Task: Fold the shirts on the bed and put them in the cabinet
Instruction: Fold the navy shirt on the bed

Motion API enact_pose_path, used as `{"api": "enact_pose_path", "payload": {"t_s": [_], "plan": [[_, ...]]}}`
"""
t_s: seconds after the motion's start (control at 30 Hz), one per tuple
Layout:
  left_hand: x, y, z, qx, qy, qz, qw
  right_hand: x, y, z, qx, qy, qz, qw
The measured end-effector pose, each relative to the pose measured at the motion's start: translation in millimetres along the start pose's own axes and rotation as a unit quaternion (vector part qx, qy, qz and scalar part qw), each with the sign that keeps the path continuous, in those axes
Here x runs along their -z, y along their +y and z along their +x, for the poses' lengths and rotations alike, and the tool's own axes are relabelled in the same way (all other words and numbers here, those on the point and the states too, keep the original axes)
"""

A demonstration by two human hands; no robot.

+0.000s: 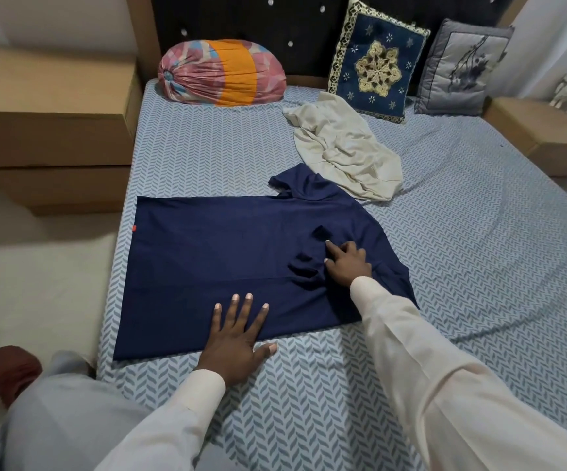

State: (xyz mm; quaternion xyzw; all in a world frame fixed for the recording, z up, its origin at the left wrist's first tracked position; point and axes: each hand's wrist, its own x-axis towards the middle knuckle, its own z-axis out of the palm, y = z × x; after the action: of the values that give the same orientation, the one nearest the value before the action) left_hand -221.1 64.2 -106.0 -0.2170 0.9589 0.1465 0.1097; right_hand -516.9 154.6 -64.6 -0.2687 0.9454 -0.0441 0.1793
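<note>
On the bed (445,232), a navy shirt (224,260) is pressed by the left hand (238,338), fingers (246,311) spread. At its 3 o'clock, the right hand (346,263) is laid; grip unclear.

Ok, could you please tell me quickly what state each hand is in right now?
Left hand: open, flat on the shirt's near edge.
Right hand: open, fingertips on the shirt's bunched part.
</note>
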Motion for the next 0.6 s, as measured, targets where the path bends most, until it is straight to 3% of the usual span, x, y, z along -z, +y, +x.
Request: {"api": "enact_pose_path", "payload": {"t_s": [0.33,0.4,0.6], "plan": [[-9.3,-5.0,1.2,0.011,0.019,0.012,1.000,30.5,-27.6,7.0,-0.039,-0.126,-0.049,0.990],[-7.7,-5.8,1.0,0.018,-0.014,0.018,1.000,35.5,-33.7,11.9,-0.040,-0.141,-0.083,0.986],[-7.3,-5.4,4.6,-0.002,0.013,0.030,0.999,39.1,-45.7,16.1,-0.041,-0.162,-0.114,0.979]]}}
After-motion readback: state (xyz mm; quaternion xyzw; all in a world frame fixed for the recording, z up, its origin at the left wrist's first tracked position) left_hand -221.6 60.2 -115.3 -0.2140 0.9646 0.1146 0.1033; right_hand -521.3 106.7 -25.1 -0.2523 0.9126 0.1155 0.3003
